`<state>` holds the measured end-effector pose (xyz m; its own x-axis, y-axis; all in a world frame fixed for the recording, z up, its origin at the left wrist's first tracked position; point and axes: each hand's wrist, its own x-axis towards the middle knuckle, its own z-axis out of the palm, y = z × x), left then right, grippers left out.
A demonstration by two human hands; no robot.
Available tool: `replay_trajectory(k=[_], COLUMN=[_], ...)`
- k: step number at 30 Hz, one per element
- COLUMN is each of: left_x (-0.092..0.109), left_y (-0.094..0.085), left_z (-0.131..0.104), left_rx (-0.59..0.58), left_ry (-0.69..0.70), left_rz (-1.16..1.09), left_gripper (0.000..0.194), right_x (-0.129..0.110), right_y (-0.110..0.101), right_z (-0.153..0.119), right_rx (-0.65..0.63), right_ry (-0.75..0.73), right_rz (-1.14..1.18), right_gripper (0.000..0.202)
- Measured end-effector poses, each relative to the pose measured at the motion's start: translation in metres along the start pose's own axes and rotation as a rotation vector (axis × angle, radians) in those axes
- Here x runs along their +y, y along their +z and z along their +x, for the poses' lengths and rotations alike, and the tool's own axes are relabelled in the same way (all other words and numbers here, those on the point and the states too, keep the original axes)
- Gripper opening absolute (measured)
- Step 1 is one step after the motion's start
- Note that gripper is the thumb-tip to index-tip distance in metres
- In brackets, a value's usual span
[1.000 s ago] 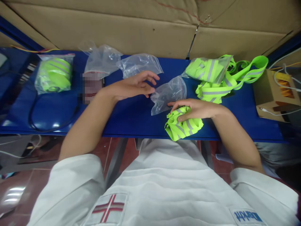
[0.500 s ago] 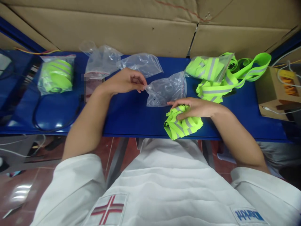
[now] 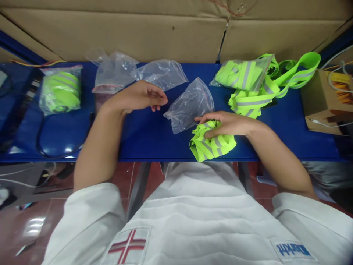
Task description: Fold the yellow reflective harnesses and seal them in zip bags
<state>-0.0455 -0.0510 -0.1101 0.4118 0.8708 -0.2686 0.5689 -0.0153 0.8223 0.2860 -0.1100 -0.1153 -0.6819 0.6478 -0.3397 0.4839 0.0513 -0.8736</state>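
Observation:
My right hand (image 3: 227, 124) is closed around a folded bundle of neon yellow-green reflective strap (image 3: 216, 145) with grey stripes, near the front edge of the blue table. Its extended fingertips reach the edge of a clear zip bag (image 3: 190, 105) that lies flat and looks empty. Left of that bag, my left hand (image 3: 150, 96) hovers with fingers loosely curled and nothing in them, a small gap from the bag's corner. Behind it lie another clear bag (image 3: 165, 75) and more clear bags (image 3: 114, 71) with a red zip line.
At the left lies a bag packed with neon strap (image 3: 62, 90), beside a black cable (image 3: 40, 138). Another packed bag (image 3: 242, 75) rests on loose neon strap (image 3: 299, 75) at the right. A cardboard box (image 3: 317, 99) with cables stands at the far right. Cardboard panels (image 3: 116, 33) line the back.
My left hand has let go of the clear bag's corner and drawn slightly left. The bag has turned and lies flatter. My right hand still holds the strap bundle.

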Motion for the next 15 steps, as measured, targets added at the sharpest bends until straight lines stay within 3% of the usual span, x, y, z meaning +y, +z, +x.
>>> replay_trajectory(k=[5, 9, 11, 15], left_x=[0.005, 0.003, 0.000, -0.006], left_y=[0.009, 0.005, -0.006, -0.028], left_z=[-0.005, -0.002, -0.002, 0.000], left_rx=[-0.202, -0.290, -0.197, 0.151], left_ry=[-0.065, -0.061, -0.078, -0.142], left_rz=[0.199, 0.168, 0.107, 0.011], left_gripper=[0.040, 0.036, 0.036, 0.039], right_x=[-0.003, -0.003, -0.002, 0.001], right_y=[0.001, 0.002, 0.001, 0.001], right_z=[-0.001, -0.002, -0.002, 0.000], right_rx=[-0.004, 0.006, 0.001, -0.008], right_ry=[0.003, 0.009, -0.001, -0.017], right_rz=[0.010, -0.002, -0.011, -0.029], right_gripper=[0.042, 0.040, 0.039, 0.038])
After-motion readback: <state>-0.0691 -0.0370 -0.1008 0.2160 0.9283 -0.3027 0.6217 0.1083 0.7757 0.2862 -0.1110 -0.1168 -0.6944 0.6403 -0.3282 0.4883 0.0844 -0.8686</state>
